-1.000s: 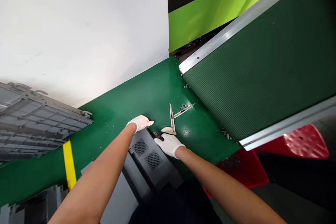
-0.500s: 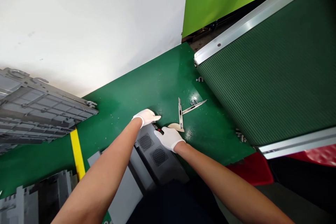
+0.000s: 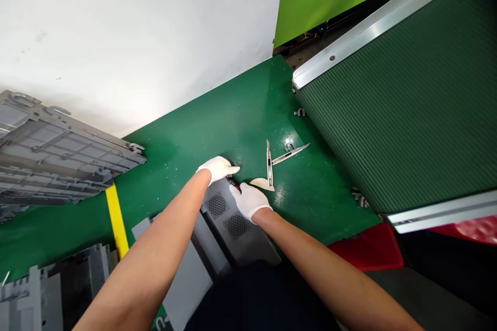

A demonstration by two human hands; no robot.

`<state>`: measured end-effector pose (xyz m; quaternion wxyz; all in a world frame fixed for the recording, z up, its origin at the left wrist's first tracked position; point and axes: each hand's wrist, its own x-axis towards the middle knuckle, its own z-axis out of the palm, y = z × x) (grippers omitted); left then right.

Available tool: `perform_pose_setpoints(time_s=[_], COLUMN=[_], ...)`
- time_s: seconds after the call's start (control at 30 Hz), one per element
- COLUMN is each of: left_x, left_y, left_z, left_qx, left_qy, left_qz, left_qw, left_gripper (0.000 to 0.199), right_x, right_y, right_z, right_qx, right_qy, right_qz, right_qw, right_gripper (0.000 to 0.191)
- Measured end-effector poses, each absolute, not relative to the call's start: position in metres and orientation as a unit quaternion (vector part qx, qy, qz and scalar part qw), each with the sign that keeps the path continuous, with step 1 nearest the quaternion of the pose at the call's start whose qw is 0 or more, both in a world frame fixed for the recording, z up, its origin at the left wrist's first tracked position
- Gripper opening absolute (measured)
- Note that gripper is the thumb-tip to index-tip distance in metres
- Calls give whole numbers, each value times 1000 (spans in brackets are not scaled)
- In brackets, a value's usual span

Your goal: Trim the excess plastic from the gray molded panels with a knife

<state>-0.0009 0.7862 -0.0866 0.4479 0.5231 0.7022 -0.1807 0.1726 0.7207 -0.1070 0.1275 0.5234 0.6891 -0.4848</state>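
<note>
Showing two white-gloved hands low over a green-painted surface (image 3: 202, 134), seen from head height. The left hand (image 3: 217, 169) lies with its fingers (image 3: 232, 169) extended and together; the right hand (image 3: 250, 201) has its fingers (image 3: 237, 192) bent, close beside the left. Between them, a small red-and-black object (image 3: 234, 181) is largely hidden; whether either hand has hold of it cannot be told. Just beyond the right hand, a snap-off utility knife (image 3: 268, 163) rests on a cream curved piece (image 3: 262, 183), with a slim metal blade (image 3: 290, 153) just beside the knife. Under the hands' near side sits a grey perforated casing (image 3: 229, 215). A ribbed green panel (image 3: 399, 98) with an aluminium edge stands at upper right; a grey ribbed plastic crate (image 3: 58, 150) lies at left, near a yellow stripe (image 3: 115, 220).
</note>
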Motion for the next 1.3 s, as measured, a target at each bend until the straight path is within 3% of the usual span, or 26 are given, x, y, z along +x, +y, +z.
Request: perform_pose_setpoints(time_s=[0.23, 0.77, 1.17, 1.3], left_x=[-2, 0, 3, -4], left_y=[786, 791, 790, 780], left_z=[-90, -82, -77, -57], left_qx=[533, 524, 519, 464], left_qy=[697, 691, 702, 764], left_qz=[-174, -188, -165, -32], left_qw=[448, 461, 459, 447], left_gripper=[54, 55, 46, 50], right_x=[173, 163, 164, 186], right_y=[727, 732, 743, 742], right_z=[-103, -102, -107, -89], right_qx=[502, 508, 481, 511], right_qy=[730, 705, 742, 729], right_qz=[-442, -475, -447, -441], right_qw=[142, 139, 134, 115], right_gripper=[74, 83, 75, 73])
